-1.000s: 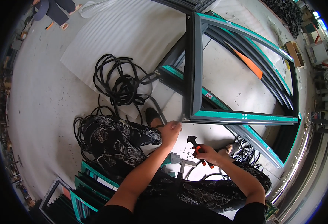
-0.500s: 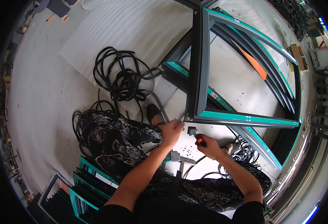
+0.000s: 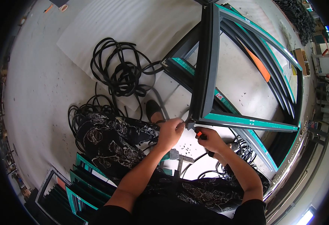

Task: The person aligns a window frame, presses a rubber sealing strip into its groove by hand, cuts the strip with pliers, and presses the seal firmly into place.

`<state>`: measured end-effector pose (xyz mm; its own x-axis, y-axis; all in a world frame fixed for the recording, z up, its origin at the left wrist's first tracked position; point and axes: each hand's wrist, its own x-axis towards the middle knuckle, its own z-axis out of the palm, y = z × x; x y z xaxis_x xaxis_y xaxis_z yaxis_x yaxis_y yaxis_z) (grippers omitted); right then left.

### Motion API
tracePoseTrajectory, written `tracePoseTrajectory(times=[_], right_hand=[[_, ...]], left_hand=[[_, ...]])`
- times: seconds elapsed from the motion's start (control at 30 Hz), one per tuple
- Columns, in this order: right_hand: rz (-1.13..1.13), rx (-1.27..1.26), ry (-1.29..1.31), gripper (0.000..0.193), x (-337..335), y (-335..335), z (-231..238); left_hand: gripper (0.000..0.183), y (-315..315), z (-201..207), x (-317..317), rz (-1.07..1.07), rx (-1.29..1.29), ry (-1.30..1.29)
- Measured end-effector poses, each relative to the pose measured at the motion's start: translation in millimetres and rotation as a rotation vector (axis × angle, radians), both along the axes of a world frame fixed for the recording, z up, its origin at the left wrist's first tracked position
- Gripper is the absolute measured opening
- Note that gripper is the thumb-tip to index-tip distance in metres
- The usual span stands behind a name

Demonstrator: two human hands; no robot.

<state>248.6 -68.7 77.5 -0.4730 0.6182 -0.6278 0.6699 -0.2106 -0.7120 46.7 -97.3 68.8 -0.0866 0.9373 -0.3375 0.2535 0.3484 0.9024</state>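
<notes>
At the near left corner of a dark grey window frame (image 3: pixel 208 93) with green film, both my hands work close together. My left hand (image 3: pixel 171 134) is closed, its fingers pinched round a black rubber sealing strip (image 3: pixel 160 103) that runs up from a loose coil. My right hand (image 3: pixel 211 140) grips what look like hand shears (image 3: pixel 199 134) with a black-and-orange handle. Their grey head is right at the frame corner, beside my left fingertips. Whether the jaws touch the strip is too small to tell.
Tangled black strip (image 3: pixel 123 77) lies on white sheeting at left. More green-filmed frames lean under and behind this one, with an orange piece (image 3: pixel 258 65) among them. Frames (image 3: pixel 87 183) stand at lower left. A green and grey tool (image 3: pixel 174 154) is between my legs.
My right hand has moved up and slightly left, bringing the head of the shears to the frame corner. My left hand stays by the corner. The view has shifted slightly.
</notes>
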Motion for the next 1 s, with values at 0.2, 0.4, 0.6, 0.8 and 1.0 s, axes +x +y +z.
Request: tracePoseTrajectory(times=[0.2, 0.4, 0.6, 0.8, 1.0], right_hand=[[0.090, 0.169, -0.095, 0.041, -8, 6, 9], [0.068, 0.216, -0.081, 0.041, -11, 3, 10], [0.093, 0.265, -0.104, 0.040, -12, 4, 11], [0.099, 0.277, -0.128, 0.034, -10, 6, 10], [0.124, 0.282, -0.208, 0.020, -13, 2, 12]], left_hand=[[0.008, 2, -2, -3, -0.049, 0.220, 0.189], [0.007, 2, -4, -2, -0.035, 0.205, 0.180], [0.007, 2, -7, -2, -0.032, 0.201, 0.190], [0.005, 2, -11, -1, -0.046, 0.210, 0.183], [0.006, 0, -13, 1, -0.076, 0.192, 0.193]])
